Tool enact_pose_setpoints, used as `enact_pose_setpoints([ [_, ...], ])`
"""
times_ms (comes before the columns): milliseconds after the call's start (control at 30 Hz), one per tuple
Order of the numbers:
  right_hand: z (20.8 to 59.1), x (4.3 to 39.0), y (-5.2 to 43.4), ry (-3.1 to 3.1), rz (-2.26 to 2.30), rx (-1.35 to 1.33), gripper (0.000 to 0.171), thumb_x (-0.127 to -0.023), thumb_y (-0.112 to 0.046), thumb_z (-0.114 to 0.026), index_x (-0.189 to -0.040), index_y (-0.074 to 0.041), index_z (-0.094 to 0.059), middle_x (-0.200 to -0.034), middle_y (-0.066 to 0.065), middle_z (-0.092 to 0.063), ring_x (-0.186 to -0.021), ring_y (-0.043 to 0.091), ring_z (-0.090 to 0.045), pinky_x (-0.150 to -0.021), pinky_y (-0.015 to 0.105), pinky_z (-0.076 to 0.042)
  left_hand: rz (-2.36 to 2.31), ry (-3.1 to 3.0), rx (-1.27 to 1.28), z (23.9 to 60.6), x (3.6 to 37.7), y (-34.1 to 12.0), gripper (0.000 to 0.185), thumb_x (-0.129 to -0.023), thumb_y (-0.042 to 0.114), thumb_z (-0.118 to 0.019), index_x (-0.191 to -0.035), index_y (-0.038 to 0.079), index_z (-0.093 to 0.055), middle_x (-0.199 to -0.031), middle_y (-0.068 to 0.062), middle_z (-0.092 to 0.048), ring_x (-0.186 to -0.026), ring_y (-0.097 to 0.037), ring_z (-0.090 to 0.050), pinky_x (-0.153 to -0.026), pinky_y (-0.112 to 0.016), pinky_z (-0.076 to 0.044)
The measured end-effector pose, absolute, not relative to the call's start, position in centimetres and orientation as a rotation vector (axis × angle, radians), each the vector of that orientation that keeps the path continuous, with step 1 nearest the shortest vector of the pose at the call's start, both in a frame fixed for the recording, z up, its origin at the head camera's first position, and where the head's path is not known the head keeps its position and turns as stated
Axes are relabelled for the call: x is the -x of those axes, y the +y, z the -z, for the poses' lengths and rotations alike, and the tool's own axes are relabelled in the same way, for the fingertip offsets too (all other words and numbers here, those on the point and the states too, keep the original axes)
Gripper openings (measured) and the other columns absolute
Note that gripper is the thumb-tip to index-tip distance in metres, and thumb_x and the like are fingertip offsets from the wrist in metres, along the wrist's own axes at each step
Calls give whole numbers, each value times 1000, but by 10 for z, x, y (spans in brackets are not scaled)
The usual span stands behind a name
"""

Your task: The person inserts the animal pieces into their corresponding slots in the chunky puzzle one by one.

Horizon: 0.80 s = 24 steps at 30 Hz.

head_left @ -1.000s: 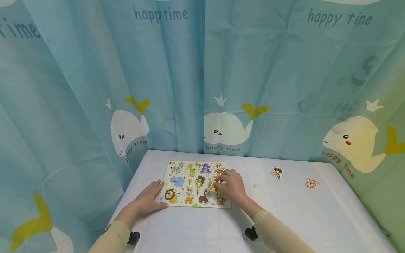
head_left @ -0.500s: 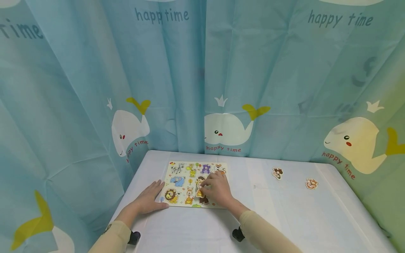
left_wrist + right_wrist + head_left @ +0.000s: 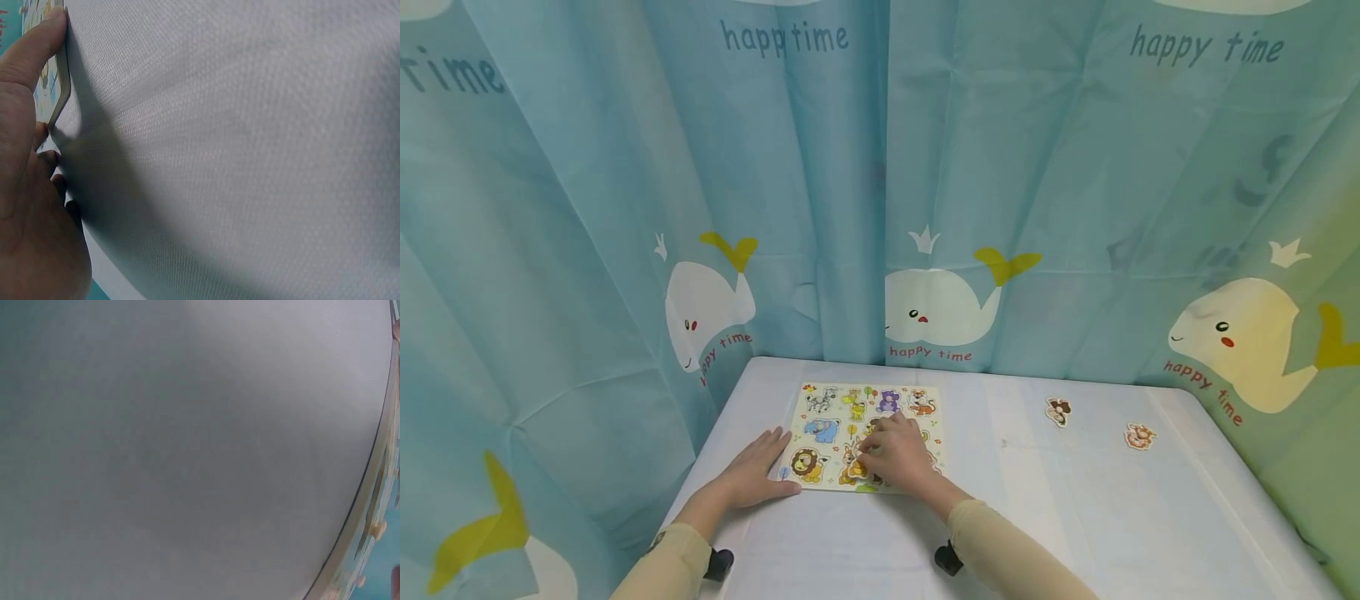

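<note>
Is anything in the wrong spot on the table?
Yes. Two animal pieces lie loose on the white table, far right of the puzzle board where the other animals sit.

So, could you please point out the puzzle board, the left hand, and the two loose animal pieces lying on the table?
puzzle board (image 3: 824,398): head view, on its far left part beside the zebra.
left hand (image 3: 751,472): head view, back of the hand.
loose animal pieces (image 3: 1057,411): head view, middle of the nearer-left piece.
</note>
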State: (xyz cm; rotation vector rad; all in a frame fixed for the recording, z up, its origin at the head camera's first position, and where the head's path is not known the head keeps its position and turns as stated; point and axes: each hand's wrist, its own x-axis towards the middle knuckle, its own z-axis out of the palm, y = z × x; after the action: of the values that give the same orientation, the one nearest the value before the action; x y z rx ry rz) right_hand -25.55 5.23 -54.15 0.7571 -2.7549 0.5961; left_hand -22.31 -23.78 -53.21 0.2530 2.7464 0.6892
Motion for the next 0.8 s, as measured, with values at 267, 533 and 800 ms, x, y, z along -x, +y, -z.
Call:
enact_pose_setpoints([
  [267, 544, 254, 43, -2787, -600, -782, 8, -84, -38, -82, -84, -30, -81, -82, -19, -54, -80, 6, -39, -74, 28, -33, -684, 2749, -246, 531, 223, -237, 105, -81, 57, -79, -160, 6, -32, -167, -19, -22, -153, -44, -15, -120, -67, -17],
  [533, 543, 250, 38, -2803, -602, -765, 8, -86, -38, -82, -84, -30, -81, -83, -18, -52, -80, 7, -39, -74, 29, -35, -701, 2745, -265, 530, 222, -237, 104, -82, 55, -80, -160, 5, -32, -167, -20, -22, -153, -44, -15, -120, -66, -17],
  [800, 544, 250, 36, -2808, -632, -766, 7, -86, -37, -82, -85, -29, -81, -83, -19, -52, -81, 7, -40, -75, 29, -36, -690, 2744, -256, 530, 223, -237, 105, -82, 57, -79, -160, 6, -32, -167, -19, -22, -153, -44, -15, -120, -66, -17],
])
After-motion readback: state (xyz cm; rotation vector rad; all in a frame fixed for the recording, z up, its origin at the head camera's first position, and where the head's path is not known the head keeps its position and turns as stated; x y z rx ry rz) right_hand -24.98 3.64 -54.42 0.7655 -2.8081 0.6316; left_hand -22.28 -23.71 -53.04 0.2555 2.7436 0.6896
